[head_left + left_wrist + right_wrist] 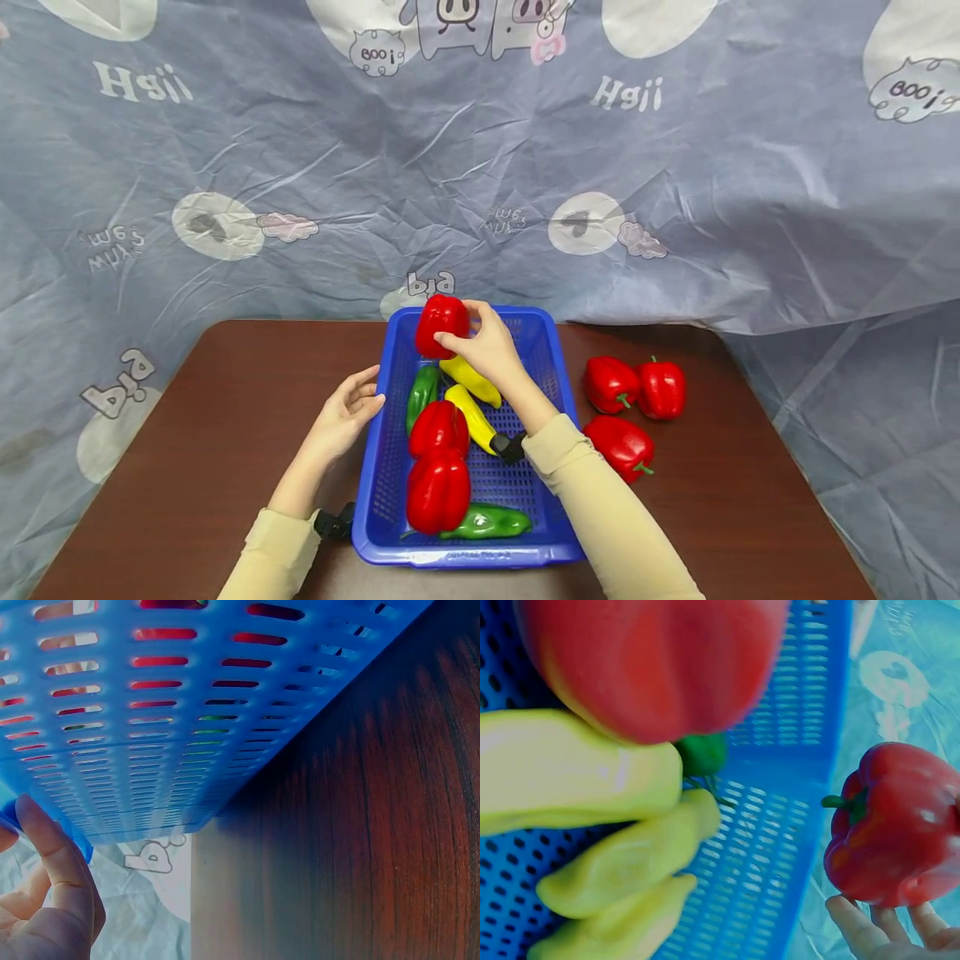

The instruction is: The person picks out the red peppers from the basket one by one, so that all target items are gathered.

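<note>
My right hand (487,346) grips a red bell pepper (441,323) over the far left corner of a blue plastic basket (372,467). In the right wrist view the fingers support this pepper from below, its green stem facing the basket. At the basket's left side, my left hand (341,421) holds the rim between thumb and fingers; the left wrist view shows the fingertips at that rim. Inside lie two red bell peppers (438,492), long yellow peppers (471,417), a dark green pepper (423,396) and a lighter green long pepper (491,522).
Three more red bell peppers (617,446) lie on the brown table (720,500), right of the basket. A printed grey-blue cloth (450,183) hangs behind the table's far edge. My right forearm crosses the basket's right side.
</note>
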The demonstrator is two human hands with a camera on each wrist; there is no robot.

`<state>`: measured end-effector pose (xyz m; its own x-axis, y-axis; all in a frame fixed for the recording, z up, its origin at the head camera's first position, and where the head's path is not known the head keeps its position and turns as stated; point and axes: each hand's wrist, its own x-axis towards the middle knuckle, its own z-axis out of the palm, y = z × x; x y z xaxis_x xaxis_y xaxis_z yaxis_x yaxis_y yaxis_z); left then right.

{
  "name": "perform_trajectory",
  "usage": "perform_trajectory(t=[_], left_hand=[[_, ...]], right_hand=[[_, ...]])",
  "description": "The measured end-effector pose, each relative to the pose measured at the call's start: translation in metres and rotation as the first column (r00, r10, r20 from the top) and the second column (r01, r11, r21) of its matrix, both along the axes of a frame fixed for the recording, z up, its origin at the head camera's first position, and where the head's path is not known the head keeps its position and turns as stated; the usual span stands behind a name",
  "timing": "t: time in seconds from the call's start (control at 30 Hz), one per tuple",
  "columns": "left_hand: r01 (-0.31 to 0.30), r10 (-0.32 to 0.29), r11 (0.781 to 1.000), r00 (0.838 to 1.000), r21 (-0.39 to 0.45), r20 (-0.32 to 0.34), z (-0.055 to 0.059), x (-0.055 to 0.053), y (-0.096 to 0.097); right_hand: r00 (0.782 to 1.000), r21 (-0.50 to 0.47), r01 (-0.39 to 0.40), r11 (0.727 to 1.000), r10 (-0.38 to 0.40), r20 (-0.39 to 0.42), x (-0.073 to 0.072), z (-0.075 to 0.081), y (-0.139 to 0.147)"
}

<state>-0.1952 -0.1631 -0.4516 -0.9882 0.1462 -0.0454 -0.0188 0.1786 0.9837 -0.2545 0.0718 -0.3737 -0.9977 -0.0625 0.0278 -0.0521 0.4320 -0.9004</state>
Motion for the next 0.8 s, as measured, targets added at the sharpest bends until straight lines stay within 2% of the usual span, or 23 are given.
perform_trajectory(t=[0.2, 0.4, 0.53, 0.8], left_hand=[[0.001, -0.001, 1.0, 1.0, 0.006, -0.002, 0.002, 0.001, 0.001], [-0.003, 0.003, 1.0, 1.0, 0.009, 0.006, 0.002, 0.002, 0.001], [0.002, -0.002, 1.0, 1.0, 0.004, 0.016, 0.002, 0.002, 0.001], [-0.007, 0.007, 1.0, 1.0, 0.003, 0.022, 0.004, 0.002, 0.002]], right_hand=[[1.0, -0.134, 0.016, 0.991, -0.015, 0.007, 0.009, 0.019, 0.025], [0.999, -0.219, 0.042, 0.975, -0.044, -0.007, 0.018, 0.034, 0.056], [0.998, -0.292, 0.062, 0.954, -0.068, -0.009, 0.026, 0.04, 0.079], [0.99, -0.357, 0.123, 0.926, -0.139, -0.021, 0.048, 0.047, 0.123]])
